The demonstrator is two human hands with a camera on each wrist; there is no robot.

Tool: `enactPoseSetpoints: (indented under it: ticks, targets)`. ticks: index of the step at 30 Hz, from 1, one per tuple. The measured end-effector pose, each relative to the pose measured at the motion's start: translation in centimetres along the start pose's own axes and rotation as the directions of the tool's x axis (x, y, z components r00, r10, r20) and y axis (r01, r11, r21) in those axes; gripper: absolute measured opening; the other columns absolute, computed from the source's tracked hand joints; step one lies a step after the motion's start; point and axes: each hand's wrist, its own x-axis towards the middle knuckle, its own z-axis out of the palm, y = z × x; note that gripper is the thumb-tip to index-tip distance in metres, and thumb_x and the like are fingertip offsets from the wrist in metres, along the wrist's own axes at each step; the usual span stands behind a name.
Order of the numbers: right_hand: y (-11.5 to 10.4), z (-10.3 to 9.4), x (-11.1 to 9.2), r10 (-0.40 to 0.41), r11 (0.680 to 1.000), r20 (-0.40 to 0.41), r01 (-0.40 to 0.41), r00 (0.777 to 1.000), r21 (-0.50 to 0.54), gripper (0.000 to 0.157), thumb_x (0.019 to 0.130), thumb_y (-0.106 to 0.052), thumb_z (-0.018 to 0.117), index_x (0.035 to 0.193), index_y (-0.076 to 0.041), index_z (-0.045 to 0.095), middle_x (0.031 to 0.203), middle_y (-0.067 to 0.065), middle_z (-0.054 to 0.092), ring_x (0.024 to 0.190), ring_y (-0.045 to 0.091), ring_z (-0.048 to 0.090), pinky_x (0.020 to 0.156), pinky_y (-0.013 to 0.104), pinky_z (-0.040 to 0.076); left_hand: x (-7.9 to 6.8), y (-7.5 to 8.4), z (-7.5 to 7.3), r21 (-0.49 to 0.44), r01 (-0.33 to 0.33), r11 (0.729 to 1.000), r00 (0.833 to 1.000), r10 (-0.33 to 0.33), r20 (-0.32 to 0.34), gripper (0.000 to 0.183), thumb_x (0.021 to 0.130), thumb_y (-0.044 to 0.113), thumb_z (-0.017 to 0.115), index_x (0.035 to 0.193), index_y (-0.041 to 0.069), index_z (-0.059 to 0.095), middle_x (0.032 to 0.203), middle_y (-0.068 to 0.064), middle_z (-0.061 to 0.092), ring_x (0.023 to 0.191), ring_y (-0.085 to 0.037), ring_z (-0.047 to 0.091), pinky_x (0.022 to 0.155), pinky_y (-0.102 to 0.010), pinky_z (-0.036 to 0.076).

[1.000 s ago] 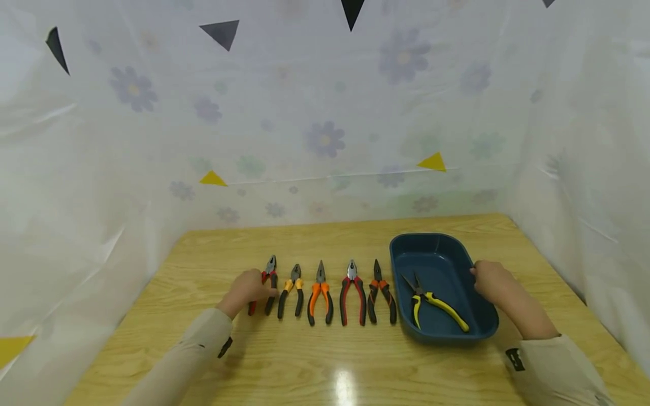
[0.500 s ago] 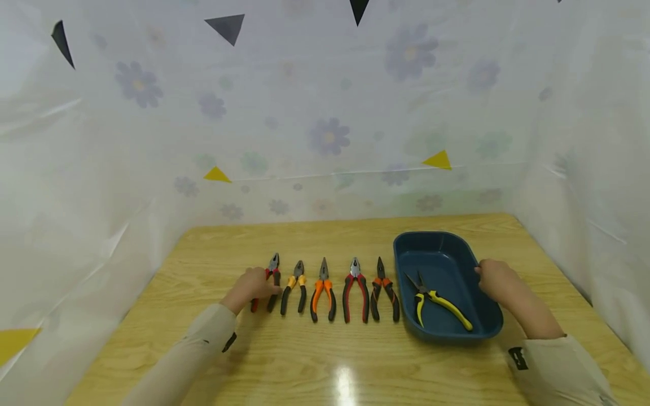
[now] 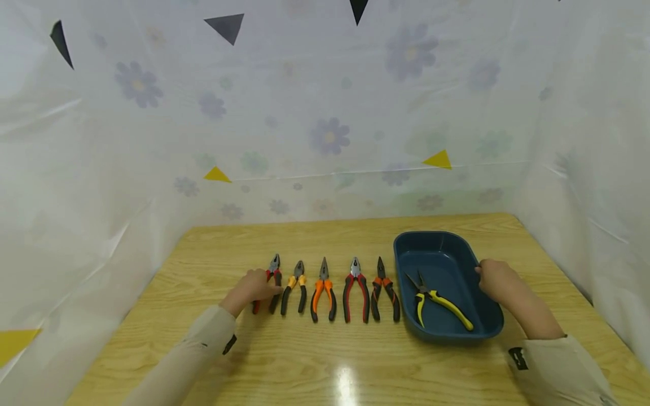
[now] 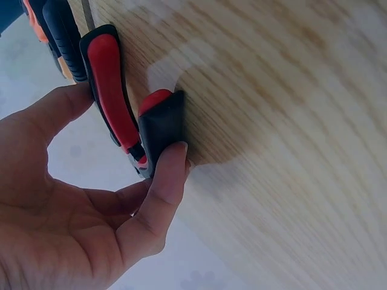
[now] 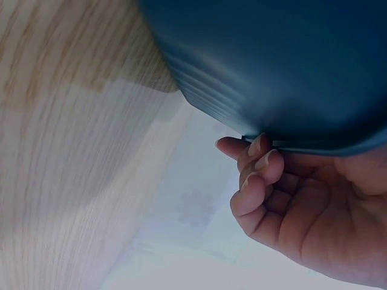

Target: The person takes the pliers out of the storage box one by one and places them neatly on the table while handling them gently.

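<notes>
My left hand (image 3: 252,289) grips the combination pliers with red-and-black handles (image 4: 110,84) at the left end of a row. In the left wrist view, thumb and fingers press on the outer sides of its two handles, and the pliers' head is mostly hidden. My right hand (image 3: 500,282) holds the right rim of a dark blue tray (image 3: 437,336); in the right wrist view its fingers curl under that rim. Inside the tray lie yellow-handled long-nose pliers (image 3: 444,307), their handles spread.
Rightward along the row lie yellow-and-black pliers (image 3: 302,293), orange long-nose pliers (image 3: 316,296), larger red-and-black pliers (image 3: 348,296) and orange-and-black long-nose pliers (image 3: 376,301) beside the tray. All rest on a wooden table (image 3: 284,361), with white patterned sheeting (image 3: 325,192) around its back and sides.
The head view has shifted slightly. The pliers in my left hand have edged a little to the right, their handles slightly nearer the yellow pair. My right hand keeps its hold on the tray.
</notes>
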Motion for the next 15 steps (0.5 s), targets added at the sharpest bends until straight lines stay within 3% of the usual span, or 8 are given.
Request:
enactPoseSetpoints:
  ticks: [10, 15]
  targets:
    - [-0.1, 0.1, 0.3, -0.002, 1.000, -0.003, 0.002, 1.000, -0.010, 0.017, 0.092, 0.004, 0.048, 0.084, 0.018, 0.055, 0.074, 0.025, 0.059, 0.065, 0.031, 0.055, 0.059, 0.045, 0.047, -0.5, 0.0, -0.3, -0.039, -0.004, 0.999, 1.000, 0.005, 0.028, 0.047, 0.094, 0.033, 0.061, 0.056, 0.011, 0.045, 0.060, -0.004, 0.042, 0.052, -0.015, 0.037, 0.051, -0.027, 0.034]
    - [-0.1, 0.3, 0.4, -0.012, 1.000, -0.019, 0.012, 1.000, -0.007, 0.018, 0.092, 0.004, 0.048, 0.081, 0.017, 0.055, 0.071, 0.022, 0.057, 0.063, 0.030, 0.053, 0.058, 0.045, 0.046, -1.1, 1.4, -1.0, -0.013, -0.032, 0.999, 0.999, 0.031, -0.021, 0.050, 0.097, 0.032, 0.057, 0.055, 0.012, 0.041, 0.051, 0.001, 0.033, 0.042, -0.010, 0.028, 0.043, -0.025, 0.028]
